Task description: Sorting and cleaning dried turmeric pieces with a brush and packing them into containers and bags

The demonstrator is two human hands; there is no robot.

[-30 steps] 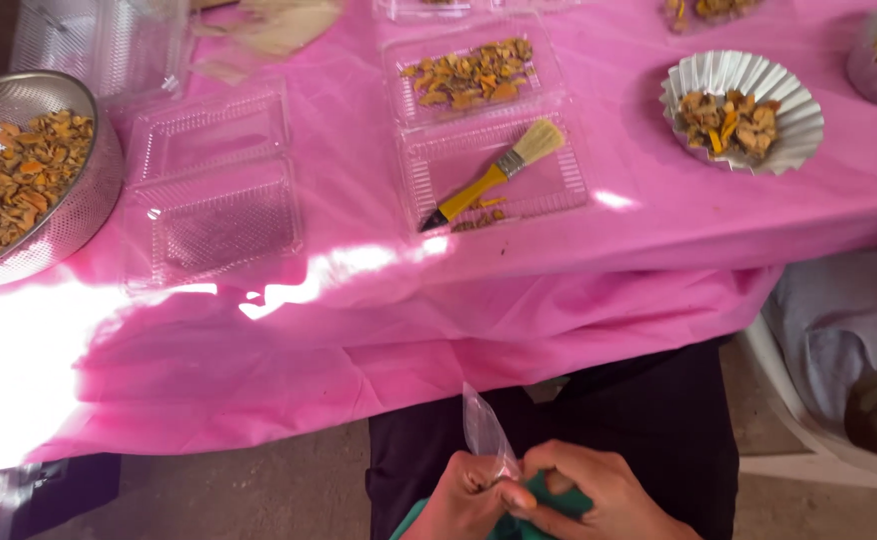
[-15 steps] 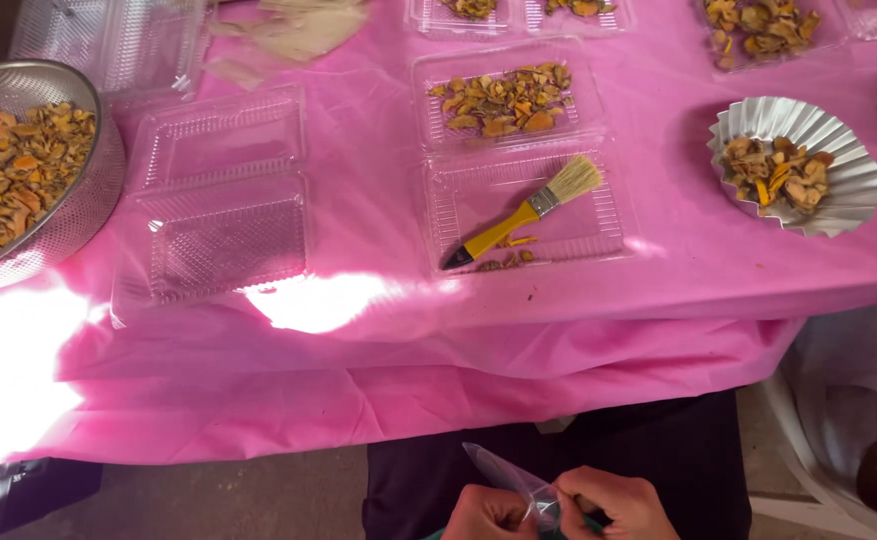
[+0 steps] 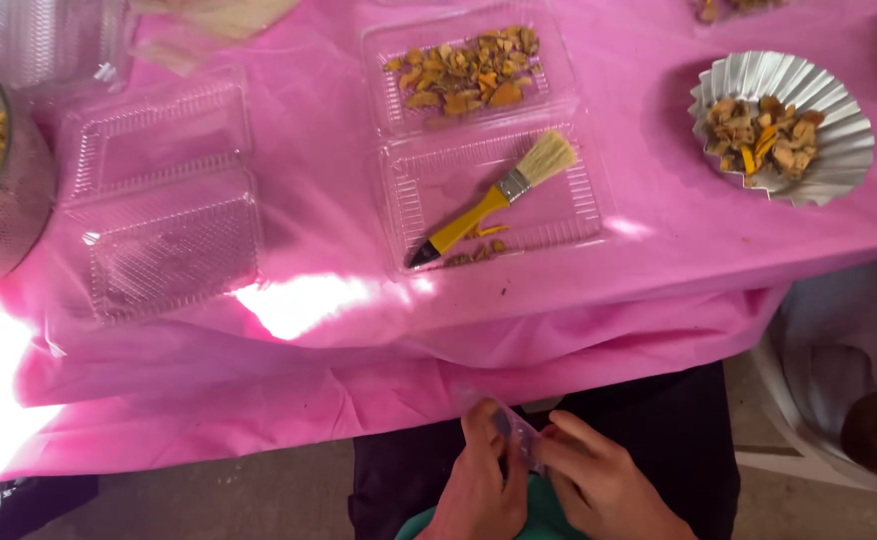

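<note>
Head view: left hand (image 3: 481,487) and right hand (image 3: 599,487) meet low over the lap, both pinching a small clear plastic bag (image 3: 515,430), long axis slanting up-left between the fingertips, below the table (image 3: 309,300) edge. Open clear clamshell (image 3: 484,140) far half holds dried orange-brown pieces, near half a yellow-handled brush (image 3: 494,198). Empty clamshell (image 3: 164,200) left; foil cup (image 3: 781,127) with pieces right; metal bowl (image 3: 4,215) far left
</note>
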